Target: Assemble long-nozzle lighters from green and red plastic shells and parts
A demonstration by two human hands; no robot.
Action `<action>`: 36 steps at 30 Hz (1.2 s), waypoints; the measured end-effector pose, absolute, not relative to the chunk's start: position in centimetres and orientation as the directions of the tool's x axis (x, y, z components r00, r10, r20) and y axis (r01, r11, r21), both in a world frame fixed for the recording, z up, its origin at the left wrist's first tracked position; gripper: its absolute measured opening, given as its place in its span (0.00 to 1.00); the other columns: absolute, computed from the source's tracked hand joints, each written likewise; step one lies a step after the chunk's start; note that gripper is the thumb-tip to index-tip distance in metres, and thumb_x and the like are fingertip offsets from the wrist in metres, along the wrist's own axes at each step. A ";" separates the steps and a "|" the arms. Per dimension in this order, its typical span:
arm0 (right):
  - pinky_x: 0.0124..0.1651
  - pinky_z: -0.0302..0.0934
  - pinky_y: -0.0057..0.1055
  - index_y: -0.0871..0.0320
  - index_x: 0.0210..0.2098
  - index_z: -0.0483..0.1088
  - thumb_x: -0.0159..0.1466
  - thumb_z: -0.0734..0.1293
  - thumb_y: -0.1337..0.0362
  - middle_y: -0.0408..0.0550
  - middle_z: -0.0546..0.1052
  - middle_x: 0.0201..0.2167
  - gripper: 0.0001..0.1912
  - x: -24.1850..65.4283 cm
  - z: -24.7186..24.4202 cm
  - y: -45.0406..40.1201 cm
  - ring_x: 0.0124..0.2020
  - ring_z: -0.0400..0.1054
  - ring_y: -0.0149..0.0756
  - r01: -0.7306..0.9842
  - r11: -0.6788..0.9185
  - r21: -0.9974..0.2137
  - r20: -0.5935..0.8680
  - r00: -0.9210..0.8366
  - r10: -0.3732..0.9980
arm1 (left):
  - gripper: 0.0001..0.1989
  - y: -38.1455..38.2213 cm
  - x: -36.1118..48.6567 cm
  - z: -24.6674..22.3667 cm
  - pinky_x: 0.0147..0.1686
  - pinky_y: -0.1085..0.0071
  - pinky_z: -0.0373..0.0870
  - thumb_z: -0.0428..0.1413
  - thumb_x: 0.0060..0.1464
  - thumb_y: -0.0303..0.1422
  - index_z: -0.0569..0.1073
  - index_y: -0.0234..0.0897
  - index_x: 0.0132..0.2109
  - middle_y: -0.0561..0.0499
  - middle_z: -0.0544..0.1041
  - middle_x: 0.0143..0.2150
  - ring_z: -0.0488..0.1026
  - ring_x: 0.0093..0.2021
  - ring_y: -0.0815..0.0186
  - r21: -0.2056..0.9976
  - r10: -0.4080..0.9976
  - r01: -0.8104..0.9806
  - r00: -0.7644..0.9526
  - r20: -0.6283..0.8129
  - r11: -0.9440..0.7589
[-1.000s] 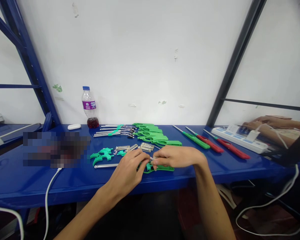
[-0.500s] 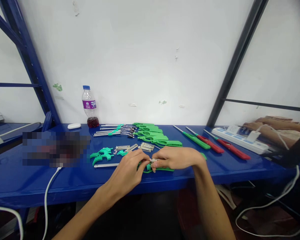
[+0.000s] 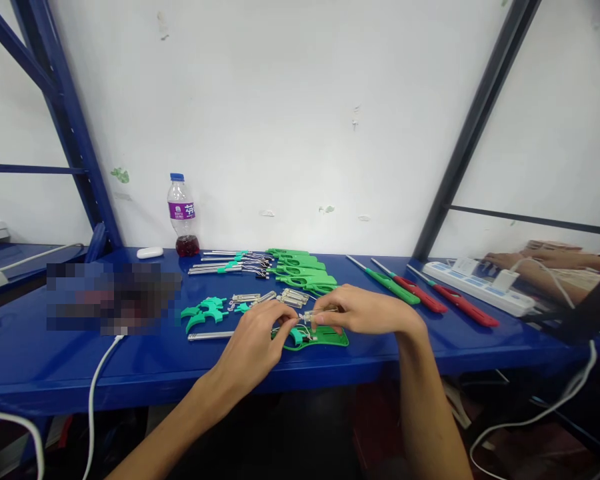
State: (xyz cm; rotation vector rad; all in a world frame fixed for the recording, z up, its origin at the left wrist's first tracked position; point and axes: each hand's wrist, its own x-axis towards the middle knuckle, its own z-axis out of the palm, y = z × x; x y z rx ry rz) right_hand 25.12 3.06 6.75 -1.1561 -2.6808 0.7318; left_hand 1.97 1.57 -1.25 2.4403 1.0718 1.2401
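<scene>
An open green lighter handle shell (image 3: 333,337) lies near the table's front edge, with a teal trigger (image 3: 297,336), a thin wire and a long metal tube (image 3: 210,336) running out to its left. Above this shell my right hand (image 3: 355,309) is closed on a clear plastic lighter fuel tank (image 3: 309,316). My left hand (image 3: 265,330) pinches at the tank's left end; what lies between its fingertips is too small to make out. Behind my hands are several more clear fuel tanks (image 3: 293,297). Loose teal triggers (image 3: 205,312) lie to the left.
Several metal lighter tubes with wires (image 3: 225,268) and green handle shells (image 3: 305,268) are lined up behind. Finished-looking green (image 3: 393,287) and red lighters (image 3: 463,301) lie right, beside a white power strip (image 3: 480,288). A drink bottle (image 3: 184,220) stands back left.
My right hand has shifted slightly up and right, drawing the fuel tank a little away from my left fingertips. More of the green shell and its wire now shows.
</scene>
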 end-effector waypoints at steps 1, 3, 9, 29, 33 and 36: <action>0.31 0.56 0.28 0.60 0.40 0.78 0.74 0.62 0.54 0.41 0.73 0.22 0.19 25.0 6.7 3.1 0.24 0.65 0.30 0.647 0.602 -0.469 -0.062 -0.704 0.708 | 0.07 1.5 2.0 -1.3 0.42 0.64 0.70 0.55 0.67 0.27 0.77 0.39 0.40 0.51 0.81 0.39 0.77 0.39 0.61 0.469 0.679 0.509 0.386 0.625 -0.721; 0.31 0.55 0.28 0.60 0.39 0.79 0.74 0.62 0.54 0.40 0.71 0.21 0.19 24.8 6.7 3.1 0.23 0.64 0.30 0.643 0.627 -0.440 -0.049 -0.715 0.698 | 0.07 1.5 2.0 -1.3 0.42 0.64 0.71 0.55 0.67 0.27 0.77 0.39 0.40 0.51 0.81 0.39 0.77 0.40 0.61 0.466 0.670 0.499 0.391 0.631 -0.730; 0.33 0.57 0.28 0.60 0.39 0.77 0.75 0.61 0.54 0.40 0.71 0.21 0.19 24.8 6.6 3.3 0.24 0.66 0.30 0.601 0.647 -0.469 -0.052 -0.750 0.659 | 0.08 1.5 1.8 -1.2 0.42 0.64 0.71 0.54 0.66 0.28 0.77 0.39 0.39 0.50 0.81 0.38 0.77 0.40 0.60 0.481 0.676 0.490 0.387 0.627 -0.727; 0.28 0.56 0.27 0.59 0.41 0.76 0.72 0.66 0.52 0.44 0.79 0.26 0.16 25.0 6.5 3.3 0.24 0.68 0.31 0.596 0.582 -0.553 -0.016 -0.706 0.708 | 0.07 1.2 1.9 0.1 0.38 0.69 0.73 0.56 0.64 0.33 0.79 0.40 0.38 0.54 0.83 0.35 0.78 0.35 0.64 0.648 0.767 0.414 0.275 0.580 -0.639; 0.30 0.58 0.27 0.59 0.41 0.77 0.72 0.67 0.52 0.44 0.80 0.26 0.16 24.9 6.3 3.5 0.25 0.69 0.31 0.598 0.587 -0.546 -0.018 -0.709 0.705 | 0.08 1.3 1.9 0.0 0.38 0.68 0.71 0.56 0.64 0.32 0.79 0.40 0.37 0.53 0.82 0.35 0.77 0.35 0.63 0.645 0.769 0.425 0.268 0.581 -0.635; 0.28 0.56 0.27 0.59 0.39 0.77 0.72 0.67 0.52 0.43 0.80 0.26 0.16 24.8 6.2 3.5 0.24 0.67 0.30 0.591 0.594 -0.545 -0.013 -0.715 0.699 | 0.08 1.4 1.9 -0.1 0.38 0.67 0.70 0.56 0.64 0.32 0.79 0.40 0.37 0.53 0.82 0.35 0.77 0.35 0.63 0.635 0.767 0.438 0.269 0.582 -0.636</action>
